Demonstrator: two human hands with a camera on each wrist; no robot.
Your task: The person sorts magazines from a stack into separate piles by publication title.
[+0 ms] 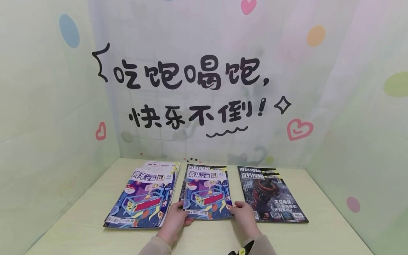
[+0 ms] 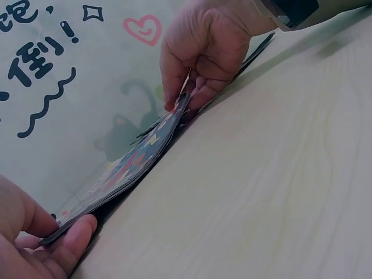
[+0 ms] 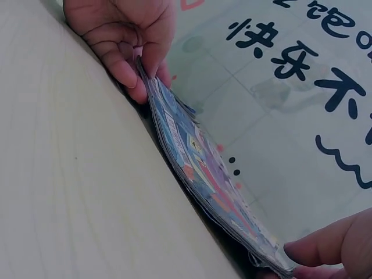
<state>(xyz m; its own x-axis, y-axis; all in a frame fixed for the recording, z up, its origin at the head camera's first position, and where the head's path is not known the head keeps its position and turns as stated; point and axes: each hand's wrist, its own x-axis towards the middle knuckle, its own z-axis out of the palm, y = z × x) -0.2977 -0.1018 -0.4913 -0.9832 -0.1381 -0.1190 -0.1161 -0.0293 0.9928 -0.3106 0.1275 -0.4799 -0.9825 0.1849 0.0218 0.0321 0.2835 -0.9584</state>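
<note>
In the middle of the table lies a purple-and-blue magazine (image 1: 207, 198) with a white title band, on top of a dark-covered magazine (image 1: 207, 167) whose top edge shows behind it. My left hand (image 1: 175, 220) pinches the near left corner of the purple magazine, thumb above and fingers beneath. At the near right corner, my right hand (image 1: 244, 216) pinches it the same way. Both wrist views show the near edge of the magazine (image 2: 139, 157) bowed between the two hands, with a dark gap under it. Several page layers show along that edge (image 3: 192, 197).
To the left is a stack of magazines (image 1: 140, 198), topped by one with the same purple cover. Dark-covered magazines (image 1: 271, 198) overlap each other on the right, close to my right hand. Behind the pale wooden table (image 1: 79, 226) stands a printed wall (image 1: 191, 35) with black lettering.
</note>
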